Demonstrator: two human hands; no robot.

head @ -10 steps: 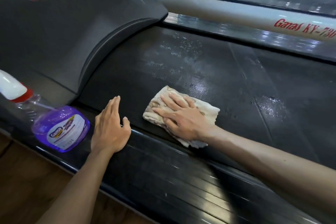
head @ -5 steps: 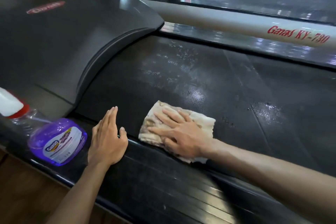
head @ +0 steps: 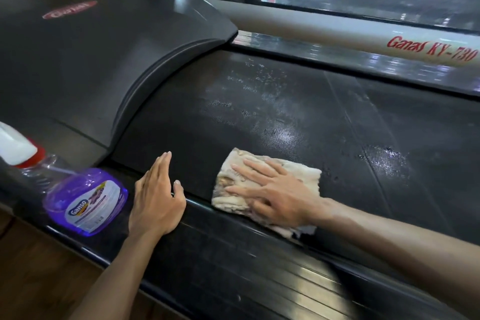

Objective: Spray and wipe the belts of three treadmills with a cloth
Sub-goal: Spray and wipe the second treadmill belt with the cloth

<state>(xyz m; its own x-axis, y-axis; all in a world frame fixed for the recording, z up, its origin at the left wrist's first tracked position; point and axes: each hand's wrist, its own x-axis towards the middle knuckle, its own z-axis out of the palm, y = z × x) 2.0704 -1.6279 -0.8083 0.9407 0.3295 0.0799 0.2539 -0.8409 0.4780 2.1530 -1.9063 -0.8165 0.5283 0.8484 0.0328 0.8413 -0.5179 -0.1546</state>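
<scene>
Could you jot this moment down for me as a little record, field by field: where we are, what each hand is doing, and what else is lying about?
place: beside a treadmill, near edge of its belt
right hand: flat, fingers spread, pressing a cloth onto the belt
left hand: flat on the side rail, holding nothing
cloth: beige, stained, folded
spray bottle: lying on the rail, left of the left hand, purple liquid inside
belt surface: wet patches and droplets showing
beyond: another treadmill
</scene>
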